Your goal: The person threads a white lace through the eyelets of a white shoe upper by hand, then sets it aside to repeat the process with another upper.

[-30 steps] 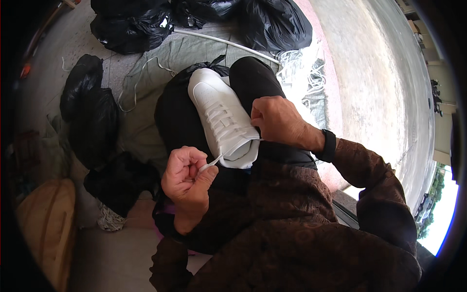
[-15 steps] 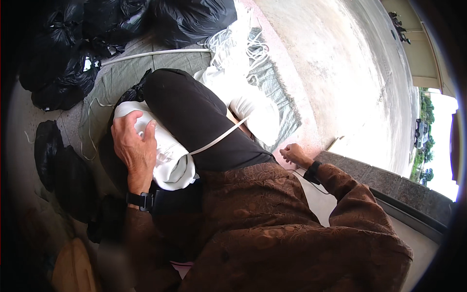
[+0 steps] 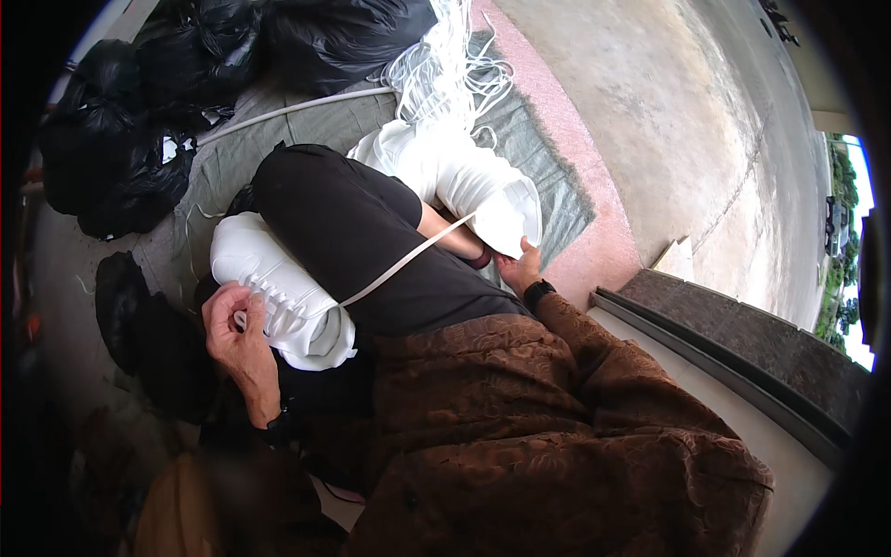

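Note:
A white lace-up shoe (image 3: pixel 269 269) lies against the left side of my black-trousered leg (image 3: pixel 343 213). My left hand (image 3: pixel 237 330) is beside its lacing, thumb and fingers pinched on a white shoelace (image 3: pixel 240 318). A long white lace (image 3: pixel 408 260) stretches from this shoe across my leg to the white shoes on the other side. There my right hand (image 3: pixel 518 269) is at the lower edge of the nearest white shoe (image 3: pixel 506 213), thumb against its rim; its other fingers are partly hidden. More white shoes (image 3: pixel 399 148) lie behind that one.
Loose white laces (image 3: pixel 455 74) lie in a heap at the back. Black plastic bags (image 3: pixel 343 42) fill the far left, with smaller black bundles (image 3: pixel 139 325) nearer. A grey-green sheet (image 3: pixel 548 186) covers the ground, bordered by a pink strip (image 3: pixel 608 223). A stone ledge (image 3: pixel 733 343) runs at right.
My right hand has moved up and left to the white shoe's edge. My left hand has shifted down from the shoe's top to its lacing, now pinching a lace. The view has turned slightly.

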Tool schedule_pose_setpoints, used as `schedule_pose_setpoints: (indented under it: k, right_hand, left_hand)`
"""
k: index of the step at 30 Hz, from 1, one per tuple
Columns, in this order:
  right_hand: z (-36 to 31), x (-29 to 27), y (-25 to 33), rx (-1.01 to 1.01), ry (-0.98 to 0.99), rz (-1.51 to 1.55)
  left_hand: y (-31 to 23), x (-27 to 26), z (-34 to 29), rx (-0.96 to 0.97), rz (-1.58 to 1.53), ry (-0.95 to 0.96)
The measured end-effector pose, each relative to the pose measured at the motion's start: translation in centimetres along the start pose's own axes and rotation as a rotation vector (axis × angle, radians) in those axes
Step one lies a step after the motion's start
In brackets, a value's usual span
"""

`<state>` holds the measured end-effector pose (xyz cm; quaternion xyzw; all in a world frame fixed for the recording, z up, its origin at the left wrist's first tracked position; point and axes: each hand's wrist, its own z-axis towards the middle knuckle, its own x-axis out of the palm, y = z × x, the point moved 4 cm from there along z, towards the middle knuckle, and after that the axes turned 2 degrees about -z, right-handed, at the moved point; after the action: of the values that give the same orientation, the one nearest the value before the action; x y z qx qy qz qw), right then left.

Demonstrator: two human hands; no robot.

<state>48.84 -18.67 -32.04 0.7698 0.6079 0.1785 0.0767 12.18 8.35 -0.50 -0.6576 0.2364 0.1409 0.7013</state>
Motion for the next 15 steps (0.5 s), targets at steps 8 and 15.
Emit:
schedule_pose_setpoints:
  k: [8, 15]
  right_hand:
    - [-0.6, 5.6, 3.6, 0.089, 0.206, -0.035]
    - [-8.3, 10.9, 10.1, -0.549, 0.390, -0.564]
  left_hand:
    - [-0.2, -0.6, -0.7, 0.041, -0.022, -0.035]
    - [-9.4, 1.3, -3.0, 0.628, 0.465, -0.160]
